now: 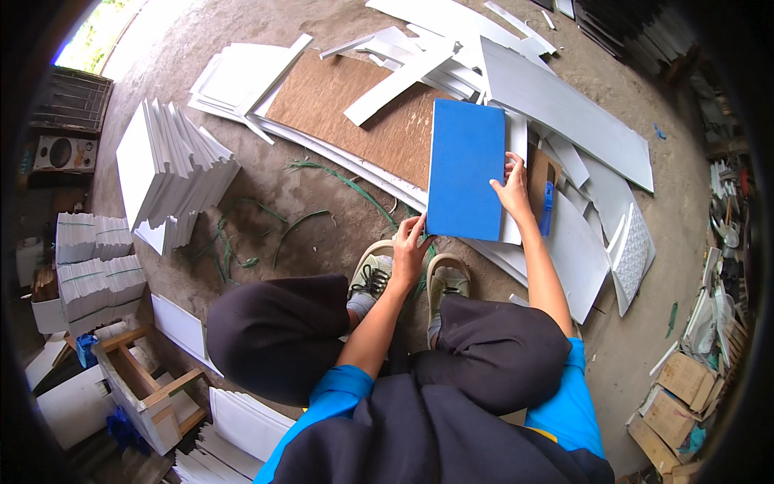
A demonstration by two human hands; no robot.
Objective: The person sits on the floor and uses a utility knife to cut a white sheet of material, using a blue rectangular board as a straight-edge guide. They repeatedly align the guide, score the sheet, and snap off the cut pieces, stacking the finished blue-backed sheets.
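Note:
A flat rectangular blue board (466,165) is tilted up in front of me over white panels and a brown sheet. My left hand (409,248) is closed on its lower left corner. My right hand (513,185) grips the right edge, thumb on the blue face and fingers along the side. Just right of that hand, a blue-handled tool (547,208) lies on the panels; its exact kind is unclear. Under the board's left side, a brown wood-faced sheet (347,113) rests on white panels (564,105), some of them loose strips.
Stacks of white panels (165,173) stand at the left, with tied bundles (97,238) beyond. A wooden frame (149,379) sits at lower left. Green strapping (347,179) lies loose on the concrete floor near my shoes (372,273). Cardboard boxes (669,411) are piled at lower right.

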